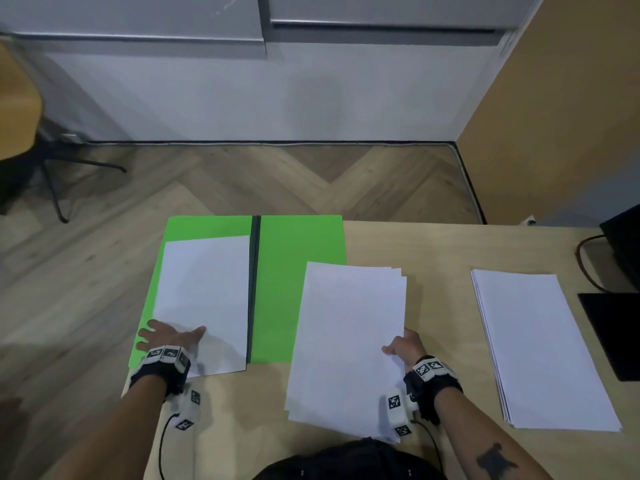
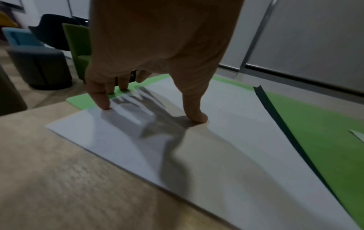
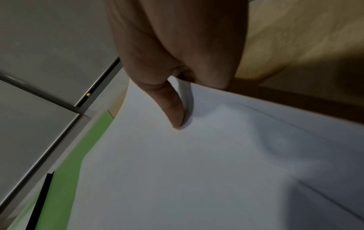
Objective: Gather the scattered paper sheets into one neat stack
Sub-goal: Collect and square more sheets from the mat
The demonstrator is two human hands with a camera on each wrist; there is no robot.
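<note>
An open green folder point(image 1: 298, 244) lies at the table's far left edge. White paper point(image 1: 204, 299) rests on its left half; my left hand point(image 1: 169, 336) presses on that paper's near left corner with spread straight fingers point(image 2: 102, 99). A loose bundle of white sheets point(image 1: 346, 341) sits in the middle, slightly fanned, overlapping the folder's right half. My right hand point(image 1: 403, 344) pinches this bundle at its right edge, thumb point(image 3: 173, 107) on top and fingers underneath. A third stack of paper point(image 1: 543, 348) lies flat to the right.
A wooden table point(image 1: 443, 251) carries everything. A black pad point(image 1: 613, 334) and a black device with a cable point(image 1: 623, 244) sit at the far right. Wooden floor, a chair point(image 1: 20, 133) and a white wall lie beyond the table.
</note>
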